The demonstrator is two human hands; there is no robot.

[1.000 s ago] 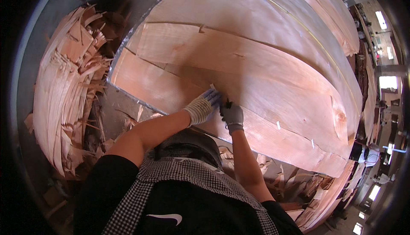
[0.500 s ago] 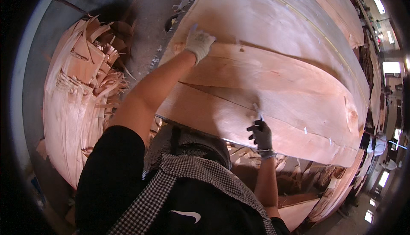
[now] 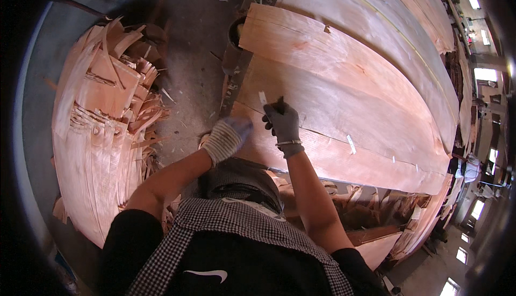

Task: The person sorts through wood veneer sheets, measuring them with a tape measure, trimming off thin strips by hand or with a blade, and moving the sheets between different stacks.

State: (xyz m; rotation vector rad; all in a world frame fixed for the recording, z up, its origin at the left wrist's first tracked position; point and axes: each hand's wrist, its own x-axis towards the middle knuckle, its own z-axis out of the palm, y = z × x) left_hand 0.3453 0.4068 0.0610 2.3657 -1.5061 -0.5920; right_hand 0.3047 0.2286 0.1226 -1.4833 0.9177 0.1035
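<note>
Broad sheets of pinkish wood veneer (image 3: 344, 105) lie layered on a work table. A seam runs along the near sheets, with short white tape pieces (image 3: 351, 144) across it. One tape strip (image 3: 262, 98) is by the seam's left end, close to my right hand (image 3: 283, 123). That hand, in a grey glove with dark fingertips, is closed with curled fingers over the veneer; what it holds is too small to make out. My left hand (image 3: 228, 137), in a pale knit glove, is near the sheets' left edge, its fingers blurred. A veneer strip (image 3: 301, 35) with a notched edge lies beyond them.
On the left stands a large bundle of veneer (image 3: 94, 140) with splintered ends. Scraps (image 3: 360, 202) lie beneath the table's near side. A yellow line (image 3: 387, 19) crosses the far sheets. Another person (image 3: 470, 168) is far off at right.
My left hand has come back from the far part of the veneer toward me. My right hand has moved left along the seam. The far veneer strip has shifted away from the near sheets.
</note>
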